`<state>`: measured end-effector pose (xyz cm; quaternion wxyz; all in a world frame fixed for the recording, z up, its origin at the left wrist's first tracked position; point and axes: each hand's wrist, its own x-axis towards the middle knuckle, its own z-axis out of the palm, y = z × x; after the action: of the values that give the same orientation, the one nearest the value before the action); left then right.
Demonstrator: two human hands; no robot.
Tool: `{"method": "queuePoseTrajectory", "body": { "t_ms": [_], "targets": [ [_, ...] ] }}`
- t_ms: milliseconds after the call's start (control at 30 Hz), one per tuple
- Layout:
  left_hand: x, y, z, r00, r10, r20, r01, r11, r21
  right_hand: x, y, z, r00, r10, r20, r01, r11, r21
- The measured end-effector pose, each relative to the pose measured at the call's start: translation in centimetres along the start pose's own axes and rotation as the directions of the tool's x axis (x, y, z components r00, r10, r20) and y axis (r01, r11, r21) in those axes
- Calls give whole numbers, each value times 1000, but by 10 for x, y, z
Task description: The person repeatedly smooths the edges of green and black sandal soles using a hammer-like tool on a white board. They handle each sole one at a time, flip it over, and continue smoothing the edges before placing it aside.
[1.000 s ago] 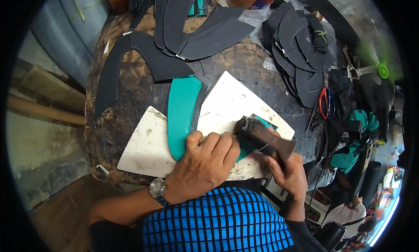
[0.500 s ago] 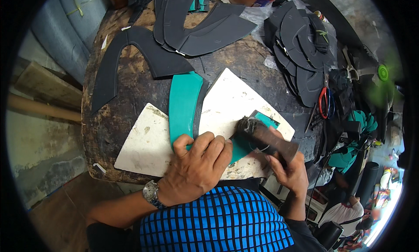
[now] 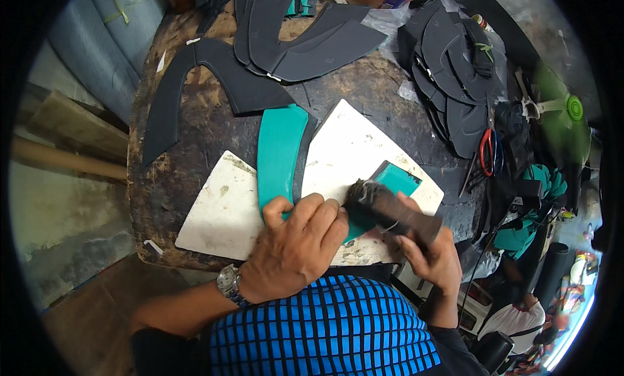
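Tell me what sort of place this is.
Probably a small shoemaking or leather workshop. Dark cut pieces lie stacked on a worn round worktable. The left hand presses down a curved teal piece on white boards, while the right hand works a brush over it.

You have almost no packaging before you: only a crumpled clear plastic bag (image 3: 416, 21) at the far edge of the bench (image 3: 195, 181), beside the stacked black pieces. You see no labels, signs or screens clearly enough to tell.
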<state>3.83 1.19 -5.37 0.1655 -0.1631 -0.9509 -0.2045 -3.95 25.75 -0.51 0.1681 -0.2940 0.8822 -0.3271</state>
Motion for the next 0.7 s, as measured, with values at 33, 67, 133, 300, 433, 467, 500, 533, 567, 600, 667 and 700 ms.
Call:
{"method": "queuePoseTrajectory", "body": {
  "t_ms": [33, 67, 133, 300, 433, 467, 500, 533, 567, 600, 667, 700],
  "targets": [
    [-1, -1, -2, 999, -40, 6, 40, 998, -47, 1, -1, 0, 999, 33, -34, -33, 999, -3],
    [-1, -1, -2, 996, -83, 12, 84, 992, -96, 3, -1, 0, 999, 7, -40, -8, 1000, -7],
    [-3, -3, -5, 992, -120, 49, 124, 988, -97, 4, -2, -1, 999, -4, -51, 3, 1000, -5],
    [-5, -7, -2, 1000, 18, 11, -18, 1000, -22, 1, -1, -2, 993, 113, -30, -111, 993, 45],
    [-7, -6, -1, 1000, 22, 16, -23, 1000, 22, -1, 2, -1, 984, 24, -174, -19, 999, 31],
    [-7, -5, -1, 1000, 14, 15, -14, 1000, 19, -1, 2, 0, 993, 18, -115, -19, 1000, -6],
    [-7, -6, -1, 1000, 10, 18, -10, 1000, 17, 0, 3, 1, 996, -67, -60, 66, 998, -21],
    [-7, -5, -1, 1000, 9, 13, -9, 1000, 24, -1, 3, 1, 991, -127, -53, 125, 992, -31],
    [-6, -5, -1, 1000, 11, 16, -12, 1000, 28, 0, 3, 2, 997, -73, -5, 73, 995, -70],
    [-5, -5, -1, 1000, 16, 4, -16, 999, 32, -1, 2, 2, 995, -80, -56, 75, 993, -90],
    [-3, -3, 2, 999, -8, -47, 10, 999, 41, -2, 1, 2, 990, -2, -141, -17, 991, -135],
    [-4, -3, 1, 999, -14, -52, 17, 998, 55, -2, 1, 2, 981, -101, -168, 73, 984, -163]
  ]
}}
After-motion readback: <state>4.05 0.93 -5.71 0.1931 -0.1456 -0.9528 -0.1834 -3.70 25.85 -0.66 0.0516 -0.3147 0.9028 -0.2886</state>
